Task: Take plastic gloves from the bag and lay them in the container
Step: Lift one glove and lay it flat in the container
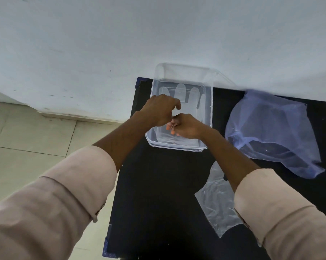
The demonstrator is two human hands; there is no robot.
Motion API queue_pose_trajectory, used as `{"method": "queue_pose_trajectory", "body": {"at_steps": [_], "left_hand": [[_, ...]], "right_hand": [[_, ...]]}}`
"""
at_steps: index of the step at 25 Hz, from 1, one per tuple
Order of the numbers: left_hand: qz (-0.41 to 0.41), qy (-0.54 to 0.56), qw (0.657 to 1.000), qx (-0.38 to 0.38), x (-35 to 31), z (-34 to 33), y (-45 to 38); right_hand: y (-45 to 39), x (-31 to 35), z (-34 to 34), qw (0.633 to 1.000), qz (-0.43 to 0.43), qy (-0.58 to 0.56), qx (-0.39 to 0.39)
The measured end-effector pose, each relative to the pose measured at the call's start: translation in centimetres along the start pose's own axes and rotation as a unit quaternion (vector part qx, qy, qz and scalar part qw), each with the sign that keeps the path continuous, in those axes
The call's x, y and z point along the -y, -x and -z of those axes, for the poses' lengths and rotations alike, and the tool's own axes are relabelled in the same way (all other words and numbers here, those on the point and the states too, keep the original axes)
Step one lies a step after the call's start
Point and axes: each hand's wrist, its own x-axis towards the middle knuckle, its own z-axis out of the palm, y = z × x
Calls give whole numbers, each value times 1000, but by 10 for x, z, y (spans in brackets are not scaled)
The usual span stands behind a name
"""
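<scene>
A clear plastic container (209, 102) stands at the far left of the black table. A thin clear plastic glove (186, 94) lies flat inside it, fingers pointing away from me. Both hands are over the container's near half. My left hand (161, 109) hovers with fingers curled and thumb and forefinger close together. My right hand (188, 126) sits just below it, fingers pinched on the glove's cuff end. A bluish translucent bag (270, 128) lies crumpled to the right of the container. Another clear plastic glove (216, 201) lies on the table under my right forearm.
The black table (158, 194) has its left edge close to the container, with tiled floor (36, 137) beyond it. A white wall (121, 44) stands right behind the table and the container's far rim.
</scene>
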Motion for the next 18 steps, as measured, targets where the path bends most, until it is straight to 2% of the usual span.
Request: {"method": "queue_pose_trajectory", "body": {"at_steps": [3,4,6,8,9,11,13,15,18], "left_hand": [[20,105,993,-42,2,0,-2],[21,126,990,-51,3,0,-2],[23,175,982,-62,3,0,-4],[52,265,960,-72,-1,1,-7],[80,328,939,-73,-5,2,-8],[133,469,871,-60,-17,6,-8],[167,562,809,-37,-30,9,-4],[180,577,796,-35,-46,12,1],[178,539,820,-72,-77,15,14]], "right_hand": [[-1,3,-16,994,12,36,106],[0,2,-17,993,12,34,111],[3,-2,-9,999,3,-18,48],[15,-6,4,991,-26,-125,-50],[23,-8,12,978,-43,-183,-92],[42,-12,24,941,-65,-290,-165],[55,-15,32,895,-81,-382,-216],[67,-18,39,857,-95,-443,-247],[93,-26,41,818,-97,-499,-269]]}}
